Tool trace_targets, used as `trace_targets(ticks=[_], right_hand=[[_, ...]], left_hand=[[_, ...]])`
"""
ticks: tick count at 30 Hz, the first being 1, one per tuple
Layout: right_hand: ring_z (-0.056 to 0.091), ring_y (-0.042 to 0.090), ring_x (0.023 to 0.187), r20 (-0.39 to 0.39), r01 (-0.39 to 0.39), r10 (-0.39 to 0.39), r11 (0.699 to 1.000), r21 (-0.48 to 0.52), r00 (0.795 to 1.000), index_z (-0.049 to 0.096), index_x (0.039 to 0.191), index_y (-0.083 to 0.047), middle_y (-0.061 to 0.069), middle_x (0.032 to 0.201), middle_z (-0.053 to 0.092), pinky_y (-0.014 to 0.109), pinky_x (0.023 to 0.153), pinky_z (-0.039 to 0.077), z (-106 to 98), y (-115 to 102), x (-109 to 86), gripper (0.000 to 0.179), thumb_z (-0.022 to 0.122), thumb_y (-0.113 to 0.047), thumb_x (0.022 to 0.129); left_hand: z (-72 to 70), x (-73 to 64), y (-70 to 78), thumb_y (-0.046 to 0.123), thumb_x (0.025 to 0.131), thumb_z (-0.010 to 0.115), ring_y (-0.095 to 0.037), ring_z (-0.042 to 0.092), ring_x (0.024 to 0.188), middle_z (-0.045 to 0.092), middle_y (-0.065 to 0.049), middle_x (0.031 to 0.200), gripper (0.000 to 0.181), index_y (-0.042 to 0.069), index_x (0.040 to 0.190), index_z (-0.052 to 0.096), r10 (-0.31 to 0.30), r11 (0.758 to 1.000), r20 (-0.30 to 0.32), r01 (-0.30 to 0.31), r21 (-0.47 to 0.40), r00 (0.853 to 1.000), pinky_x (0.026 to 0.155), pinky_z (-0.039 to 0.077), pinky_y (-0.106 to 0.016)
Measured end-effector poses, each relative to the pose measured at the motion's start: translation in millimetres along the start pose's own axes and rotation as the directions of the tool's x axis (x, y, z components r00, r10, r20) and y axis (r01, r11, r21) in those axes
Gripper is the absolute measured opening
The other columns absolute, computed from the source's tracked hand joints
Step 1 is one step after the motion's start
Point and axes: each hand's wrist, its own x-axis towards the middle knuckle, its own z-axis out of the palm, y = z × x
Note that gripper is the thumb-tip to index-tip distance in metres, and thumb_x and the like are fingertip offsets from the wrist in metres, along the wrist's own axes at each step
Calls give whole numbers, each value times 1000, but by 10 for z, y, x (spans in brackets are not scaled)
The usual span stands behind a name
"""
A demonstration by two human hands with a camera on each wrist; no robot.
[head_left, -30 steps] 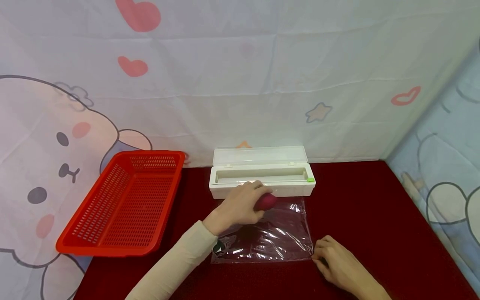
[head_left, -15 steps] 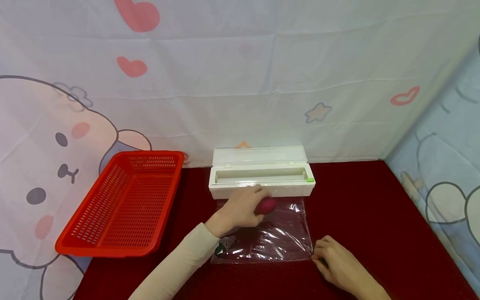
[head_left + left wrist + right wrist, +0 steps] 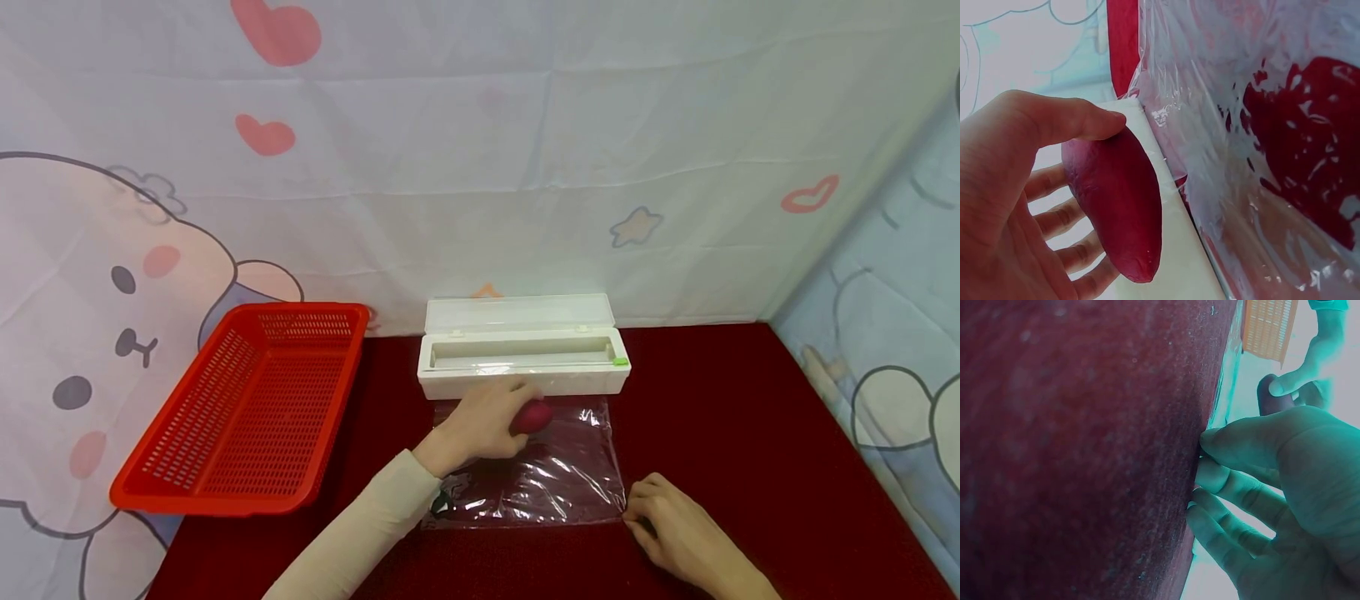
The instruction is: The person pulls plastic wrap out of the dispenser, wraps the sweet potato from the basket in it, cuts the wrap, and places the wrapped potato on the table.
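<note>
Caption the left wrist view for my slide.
Left hand gripping a tapered dark-red object, with a white box and clear film in view.

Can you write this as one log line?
left grip: holds sweet potato over clear film | right grip: pinches film corner | white box: lid open
</note>
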Motion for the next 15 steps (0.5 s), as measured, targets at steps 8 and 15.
trace_targets(ticks=[8, 15], right_hand=[[59, 10, 95, 2, -6, 6, 1000, 13, 1000, 76, 81, -24, -17, 90, 66, 29, 79, 58, -4, 0, -7, 22, 88, -6, 83], [58, 10, 95, -4, 1, -1, 1000, 10, 1000, 75, 80, -26, -18, 89, 65, 30, 80, 58, 6, 6, -8, 23, 88, -7, 83]], left_hand=[[72, -3, -13, 28, 81, 86, -18, 67, 115, 67, 0, 133, 64, 19, 141, 64, -9, 1000, 17, 9, 23, 1000, 89, 58, -35], [128, -14, -23, 29, 81, 87, -18, 68, 111, 67, 1, 132, 63, 21, 140, 65, -25, 999, 28, 24, 21, 999, 84, 59, -34]])
